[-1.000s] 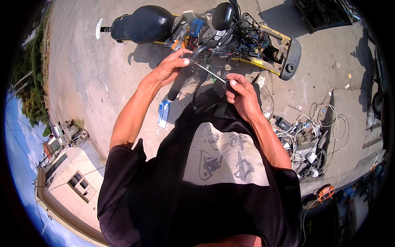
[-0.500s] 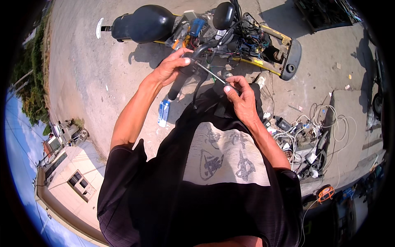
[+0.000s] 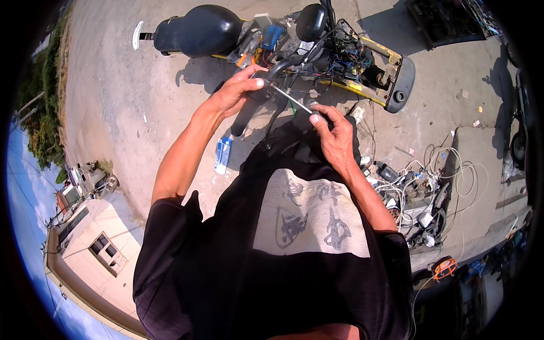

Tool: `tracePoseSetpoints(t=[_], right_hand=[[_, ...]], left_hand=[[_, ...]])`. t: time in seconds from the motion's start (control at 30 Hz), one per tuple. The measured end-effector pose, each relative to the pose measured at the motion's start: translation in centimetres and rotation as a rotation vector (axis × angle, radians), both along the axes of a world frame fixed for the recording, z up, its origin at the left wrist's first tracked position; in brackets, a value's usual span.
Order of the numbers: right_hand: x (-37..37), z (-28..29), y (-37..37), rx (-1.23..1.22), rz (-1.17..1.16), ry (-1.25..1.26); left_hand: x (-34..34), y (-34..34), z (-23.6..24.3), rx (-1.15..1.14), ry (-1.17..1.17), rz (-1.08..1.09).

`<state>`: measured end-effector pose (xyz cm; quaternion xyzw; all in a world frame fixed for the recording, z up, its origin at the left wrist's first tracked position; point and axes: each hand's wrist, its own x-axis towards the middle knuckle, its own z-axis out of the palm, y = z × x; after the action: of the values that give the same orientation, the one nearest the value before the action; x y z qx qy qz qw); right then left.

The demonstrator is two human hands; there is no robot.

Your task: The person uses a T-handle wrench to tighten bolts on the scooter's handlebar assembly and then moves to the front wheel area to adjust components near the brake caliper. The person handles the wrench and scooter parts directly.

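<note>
My left hand (image 3: 237,92) is closed around a dark fitting (image 3: 262,85) at the end of the black handlebar (image 3: 281,64), its thumb pressed on top. My right hand (image 3: 335,139) pinches the handle end of a screwdriver (image 3: 292,99), mostly hidden by the fingers. The thin metal shaft points up and left, with its tip at the fitting beside my left thumb. The handlebar belongs to a partly stripped scooter, whose black seat (image 3: 208,31) lies to the left and whose bare wiring (image 3: 347,56) shows to the right.
A blue and white box (image 3: 222,155) lies on the concrete below my left forearm. Loose cables and parts (image 3: 416,190) are heaped at the right. A blue device (image 3: 272,37) rests among clutter on the scooter frame. A dark bin (image 3: 447,22) stands at the far right.
Both hands keep almost the same places, with the screwdriver tip still at the fitting. The whole view has shifted very slightly.
</note>
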<state>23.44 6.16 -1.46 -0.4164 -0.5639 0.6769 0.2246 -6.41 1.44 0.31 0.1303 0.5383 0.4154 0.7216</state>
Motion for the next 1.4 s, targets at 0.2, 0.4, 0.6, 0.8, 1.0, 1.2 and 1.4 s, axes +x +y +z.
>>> tracePoseSetpoints(t=[0.2, 0.4, 0.6, 0.8, 1.0, 1.2, 1.4], right_hand=[[0.2, 0.2, 0.6, -0.818, 0.009, 0.241], [-0.1, -0.6, 0.0, 0.032, 0.051, 0.155], [0.5, -0.8, 1.4, -1.281, -0.026, 0.606], [0.4, 0.3, 1.0, 0.222, 0.171, 0.019], [-0.1, -0.2, 0.5, 0.258, 0.066, 0.033], [0.2, 0.0, 1.5, -1.035, -0.019, 0.447], [0.2, -0.3, -0.3, 0.109, 0.013, 0.002]], left_hand=[[-0.3, 0.3, -0.4, 0.026, 0.002, -0.004], [0.1, 0.1, 0.1, 0.022, 0.016, 0.002], [0.1, 0.2, 0.3, 0.021, 0.022, 0.005], [0.2, 0.2, 0.5, 0.003, 0.013, 0.004], [0.3, 0.1, 0.2, 0.003, 0.023, 0.014], [0.2, 0.2, 0.1, 0.013, -0.012, 0.007], [0.5, 0.3, 0.6, 0.015, 0.005, 0.013]])
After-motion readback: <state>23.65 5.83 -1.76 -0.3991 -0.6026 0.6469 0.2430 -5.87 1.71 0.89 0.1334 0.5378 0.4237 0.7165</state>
